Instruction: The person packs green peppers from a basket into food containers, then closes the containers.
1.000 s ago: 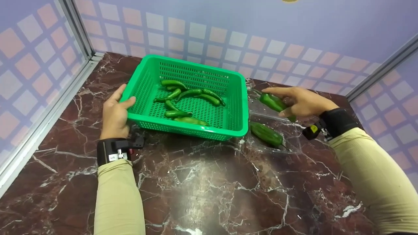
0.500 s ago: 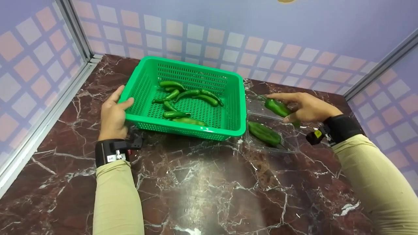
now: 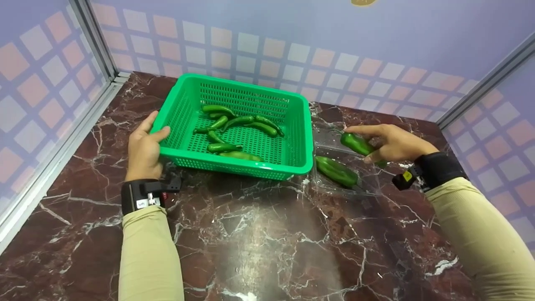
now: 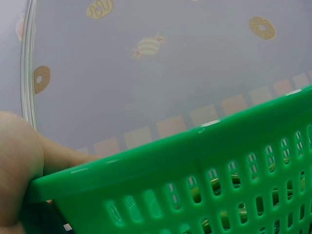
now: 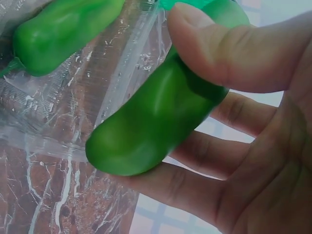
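My left hand [image 3: 144, 148] grips the left end of a green plastic basket [image 3: 308, 129], thumb over the rim. Several slim green chili peppers [image 3: 223, 147] lie on the basket's slotted floor. To the right of the basket, my right hand [image 3: 395, 144] holds a thick green pepper [image 3: 357, 143] between thumb and fingers. In the right wrist view the held pepper [image 5: 146, 126] is tilted, with the thumb across it. A second thick green pepper [image 3: 336, 172] lies on a clear plastic tray [image 3: 370, 184] beside the basket.
A dark red marble-patterned tabletop [image 3: 267, 242] lies under everything. Behind it rises a lilac wall [image 3: 259, 25] with a checked border. Metal frame posts [image 3: 94, 42] stand at the left and right corners.
My right hand has moved slightly right and toward me, with the pepper still held. The left hand keeps its grip on the basket, and the whole view has shifted a little.
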Demonstrator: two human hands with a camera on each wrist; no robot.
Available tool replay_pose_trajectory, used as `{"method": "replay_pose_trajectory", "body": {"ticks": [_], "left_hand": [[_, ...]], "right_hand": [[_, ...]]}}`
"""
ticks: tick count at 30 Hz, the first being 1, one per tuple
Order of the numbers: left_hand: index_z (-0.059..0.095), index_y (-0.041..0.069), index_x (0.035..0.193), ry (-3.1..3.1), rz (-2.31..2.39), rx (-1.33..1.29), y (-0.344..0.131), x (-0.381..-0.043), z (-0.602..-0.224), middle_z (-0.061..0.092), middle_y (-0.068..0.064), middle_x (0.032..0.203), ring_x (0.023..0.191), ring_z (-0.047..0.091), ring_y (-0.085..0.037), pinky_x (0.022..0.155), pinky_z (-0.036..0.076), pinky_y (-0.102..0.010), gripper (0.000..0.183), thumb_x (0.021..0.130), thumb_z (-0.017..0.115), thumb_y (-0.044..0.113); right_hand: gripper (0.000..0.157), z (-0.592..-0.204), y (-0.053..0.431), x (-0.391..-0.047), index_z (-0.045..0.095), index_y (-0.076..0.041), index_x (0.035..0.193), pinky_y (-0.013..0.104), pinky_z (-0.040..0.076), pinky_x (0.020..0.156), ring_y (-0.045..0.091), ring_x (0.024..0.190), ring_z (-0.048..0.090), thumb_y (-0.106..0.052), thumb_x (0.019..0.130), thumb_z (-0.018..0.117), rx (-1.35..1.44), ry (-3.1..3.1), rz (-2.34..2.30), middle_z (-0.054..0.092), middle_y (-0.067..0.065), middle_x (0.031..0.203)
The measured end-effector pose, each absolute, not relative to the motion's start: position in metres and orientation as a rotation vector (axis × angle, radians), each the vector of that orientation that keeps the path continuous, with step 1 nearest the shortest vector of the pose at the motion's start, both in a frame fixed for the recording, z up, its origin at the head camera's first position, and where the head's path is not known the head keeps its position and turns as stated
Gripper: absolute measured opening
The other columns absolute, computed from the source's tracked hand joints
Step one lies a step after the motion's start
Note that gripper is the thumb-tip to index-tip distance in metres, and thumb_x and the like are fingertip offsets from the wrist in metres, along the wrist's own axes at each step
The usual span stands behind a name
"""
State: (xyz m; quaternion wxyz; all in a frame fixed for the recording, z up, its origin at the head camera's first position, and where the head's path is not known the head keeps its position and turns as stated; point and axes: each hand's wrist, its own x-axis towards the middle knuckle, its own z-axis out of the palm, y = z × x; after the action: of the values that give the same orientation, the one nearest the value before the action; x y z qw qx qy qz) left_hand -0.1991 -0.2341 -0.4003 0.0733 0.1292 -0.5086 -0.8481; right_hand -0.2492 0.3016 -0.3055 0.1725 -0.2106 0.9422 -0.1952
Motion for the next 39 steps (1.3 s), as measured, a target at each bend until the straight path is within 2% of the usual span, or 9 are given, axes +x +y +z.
{"method": "replay_pose_trajectory", "body": {"ticks": [4,9,15,20,27,33,36,39], "left_hand": [[0.035,0.017,0.163,-1.525,-2.553,0.395,-0.234,-0.199,-0.401,0.040,-0.009,0.162,0.107,0.063,-0.008,0.091,0.058,-0.018,0.064,0.105,0.056,0.002],[0.035,0.017,0.163,-1.521,-2.560,0.388,-0.234,-0.199,-0.400,0.046,-0.007,0.156,0.106,0.063,-0.009,0.089,0.059,-0.019,0.064,0.104,0.057,0.002],[0.033,0.016,0.164,-1.547,-2.545,0.365,-0.234,-0.200,-0.399,0.029,-0.008,0.171,0.112,0.059,-0.008,0.090,0.057,-0.017,0.064,0.105,0.055,0.002],[0.033,0.016,0.164,-1.529,-2.558,0.370,-0.234,-0.200,-0.399,0.033,-0.010,0.169,0.111,0.061,-0.010,0.090,0.058,-0.018,0.064,0.105,0.055,0.002],[0.030,0.020,0.165,-1.615,-2.523,0.360,-0.235,-0.200,-0.400,0.023,-0.005,0.174,0.126,0.052,-0.009,0.101,0.052,-0.020,0.065,0.106,0.056,0.007],[0.030,0.019,0.165,-1.611,-2.523,0.361,-0.236,-0.200,-0.401,0.015,-0.001,0.176,0.122,0.051,-0.007,0.098,0.053,-0.018,0.065,0.106,0.055,0.005],[0.032,0.019,0.164,-1.584,-2.535,0.366,-0.236,-0.200,-0.401,0.020,-0.004,0.175,0.120,0.054,-0.008,0.095,0.055,-0.017,0.065,0.106,0.055,0.005],[0.033,0.019,0.164,-1.556,-2.549,0.366,-0.236,-0.199,-0.401,0.028,-0.008,0.172,0.115,0.057,-0.009,0.092,0.057,-0.018,0.065,0.105,0.055,0.003]], "right_hand": [[0.086,-0.308,0.302,-0.249,0.047,-0.044,0.154,0.049,0.059,0.094,0.035,0.114,0.069,-0.005,0.086,0.082,-0.606,2.672,-0.543,0.069,0.019,0.132],[0.087,-0.310,0.302,-0.248,0.048,-0.043,0.154,0.045,0.061,0.090,0.033,0.109,0.070,-0.002,0.085,0.082,-0.601,2.659,-0.558,0.070,0.022,0.128],[0.086,-0.314,0.304,-0.247,0.048,-0.043,0.154,0.046,0.060,0.092,0.033,0.111,0.070,-0.002,0.086,0.081,-0.611,2.642,-0.572,0.069,0.021,0.130],[0.086,-0.321,0.305,-0.247,0.048,-0.036,0.156,0.041,0.060,0.088,0.036,0.115,0.070,0.001,0.086,0.080,-0.646,2.627,-0.576,0.065,0.020,0.137],[0.089,-0.323,0.304,-0.246,0.049,-0.040,0.154,0.046,0.059,0.094,0.036,0.118,0.069,0.003,0.083,0.082,-0.648,2.629,-0.566,0.064,0.018,0.140],[0.089,-0.327,0.303,-0.246,0.052,-0.034,0.154,0.051,0.060,0.094,0.036,0.115,0.069,0.003,0.079,0.083,-0.736,2.640,-0.498,0.066,0.018,0.139],[0.091,-0.330,0.302,-0.247,0.053,-0.033,0.153,0.048,0.060,0.092,0.033,0.111,0.069,0.005,0.077,0.083,-0.777,2.634,-0.482,0.066,0.016,0.139],[0.093,-0.332,0.301,-0.248,0.054,-0.036,0.152,0.043,0.059,0.090,0.028,0.106,0.067,0.006,0.075,0.083,-0.781,2.634,-0.476,0.065,0.011,0.142]]}}
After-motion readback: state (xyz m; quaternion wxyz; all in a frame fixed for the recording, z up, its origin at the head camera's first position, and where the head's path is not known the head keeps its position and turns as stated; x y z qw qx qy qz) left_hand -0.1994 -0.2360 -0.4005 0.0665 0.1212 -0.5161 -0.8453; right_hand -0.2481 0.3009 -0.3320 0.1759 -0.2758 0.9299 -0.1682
